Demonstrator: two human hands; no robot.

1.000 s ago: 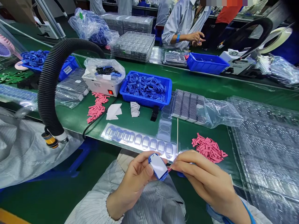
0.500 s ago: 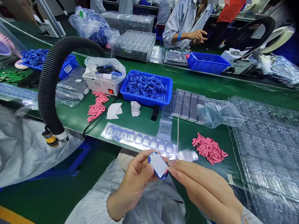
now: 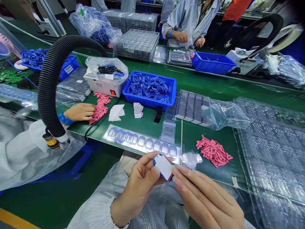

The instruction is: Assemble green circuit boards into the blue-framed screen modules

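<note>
My left hand (image 3: 140, 183) is closed around a small blue frame with a white pad on its face (image 3: 163, 166), held above my lap at the bench's near edge. My right hand (image 3: 205, 197) presses its fingertips against the part's lower right corner, where a bit of pink shows. Just beyond lie a clear strip of oval film pieces (image 3: 143, 142), a crumpled bit of clear film (image 3: 190, 159) and a pile of pink strips (image 3: 213, 151).
A blue bin of blue frames (image 3: 150, 89) sits mid-bench, with a bagged tray (image 3: 205, 109) to its right and clear blister trays (image 3: 274, 152) at far right. A black hose (image 3: 51, 76) arches at left. A neighbour's hand (image 3: 79, 112) rests by another pink pile (image 3: 100, 108).
My right fingers have slid in under the part's lower corner. A neighbour's hand has come in from the left to the pink pile. The person across the belt has moved their hands.
</note>
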